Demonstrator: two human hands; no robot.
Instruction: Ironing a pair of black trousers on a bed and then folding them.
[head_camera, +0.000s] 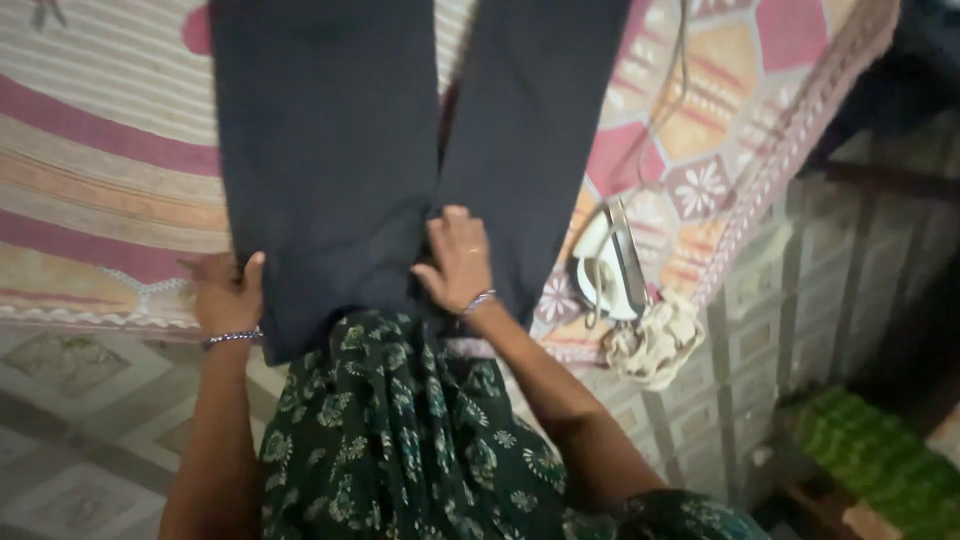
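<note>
Dark trousers (330, 150) lie flat on a patterned cloth-covered surface (100, 140), their two legs running away from me. My left hand (225, 290) grips the near left edge of the left trouser leg, thumb on top of the fabric. My right hand (455, 262) rests with fingers bent on the trousers between the two legs, pressing the cloth down; whether it pinches the fabric is unclear. Both wrists wear bangles. My green floral garment (390, 430) hangs below the trousers' near edge.
A white electric iron (610, 270) stands on its heel at the right of the trousers, its cord (660, 100) trailing upward and a bundled cord (650, 345) hanging off the edge. Tiled floor (60, 440) lies at left, and a green object (870, 450) at lower right.
</note>
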